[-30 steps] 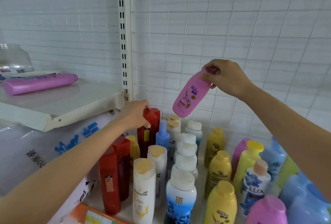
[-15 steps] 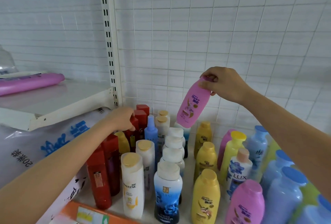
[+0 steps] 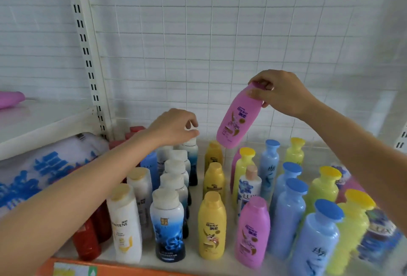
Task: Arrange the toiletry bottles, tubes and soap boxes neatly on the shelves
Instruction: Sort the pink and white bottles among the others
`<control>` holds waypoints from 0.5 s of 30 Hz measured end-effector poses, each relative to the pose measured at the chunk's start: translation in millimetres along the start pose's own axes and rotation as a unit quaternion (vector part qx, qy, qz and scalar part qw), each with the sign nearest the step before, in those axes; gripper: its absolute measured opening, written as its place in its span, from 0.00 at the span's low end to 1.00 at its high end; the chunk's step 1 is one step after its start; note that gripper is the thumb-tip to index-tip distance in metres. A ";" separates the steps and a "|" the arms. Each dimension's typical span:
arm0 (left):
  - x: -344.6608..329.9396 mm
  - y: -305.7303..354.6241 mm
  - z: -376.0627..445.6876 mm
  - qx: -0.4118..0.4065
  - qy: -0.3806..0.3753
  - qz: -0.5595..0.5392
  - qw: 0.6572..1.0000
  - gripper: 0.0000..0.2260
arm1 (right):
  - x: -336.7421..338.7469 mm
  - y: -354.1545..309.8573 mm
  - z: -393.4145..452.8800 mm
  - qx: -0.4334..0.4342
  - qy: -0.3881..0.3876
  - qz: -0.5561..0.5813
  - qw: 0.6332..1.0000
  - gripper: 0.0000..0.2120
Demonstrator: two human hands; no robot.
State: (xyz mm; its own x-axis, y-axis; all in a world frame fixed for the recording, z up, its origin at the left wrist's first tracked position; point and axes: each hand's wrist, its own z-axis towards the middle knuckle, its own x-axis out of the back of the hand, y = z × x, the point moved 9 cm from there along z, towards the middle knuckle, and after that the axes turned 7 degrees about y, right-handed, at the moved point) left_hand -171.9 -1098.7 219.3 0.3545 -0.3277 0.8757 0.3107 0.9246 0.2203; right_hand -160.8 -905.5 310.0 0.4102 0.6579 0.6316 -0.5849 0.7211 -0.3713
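Right hand [image 3: 284,93] pinching the cap end of a pink Rejoice bottle [image 3: 239,119], hanging tilted in the air above the yellow bottles [image 3: 212,227] on the lower shelf [image 3: 193,260]. Left hand [image 3: 174,127] closing fingertips on the white cap of a blue-and-white bottle [image 3: 190,159] standing at the back of its row.

A pink Rejoice bottle [image 3: 238,119] hangs tilted in the air above the rows, cap end up, label facing forward. Below it on the shelf [image 3: 222,260] stand upright rows: red bottles [image 3: 87,242], white Pantene bottles [image 3: 126,225], white-and-blue bottles [image 3: 168,225], yellow Rejoice bottles [image 3: 212,225], another pink bottle [image 3: 252,231], pale blue bottles [image 3: 286,216] and lime-yellow bottles [image 3: 323,189].
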 end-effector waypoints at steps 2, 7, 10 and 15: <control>-18.7 34.9 5.1 -0.049 -0.032 0.003 0.998 0.13 | 16.5 10.3 -9.2 -0.017 0.009 0.004 1.000 0.07; -63.3 96.5 20.3 -0.116 -0.100 0.021 0.988 0.19 | 50.2 27.7 -31.2 -0.036 0.018 -0.021 0.999 0.08; -89.6 116.0 28.0 -0.127 -0.137 0.045 0.981 0.23 | 65.2 36.0 -41.3 -0.041 0.022 -0.038 0.998 0.09; -124.4 124.9 33.8 -0.130 -0.183 0.096 0.970 0.21 | 82.0 46.6 -53.5 -0.032 0.034 -0.077 0.996 0.10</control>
State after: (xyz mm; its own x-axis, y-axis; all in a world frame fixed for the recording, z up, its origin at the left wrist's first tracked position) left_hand -207.0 -935.9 152.4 0.1059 -0.0185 0.9942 0.4986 0.8660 -0.0370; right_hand -117.0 -806.3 308.1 0.5388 0.5499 0.6383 -0.4659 0.8257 -0.3180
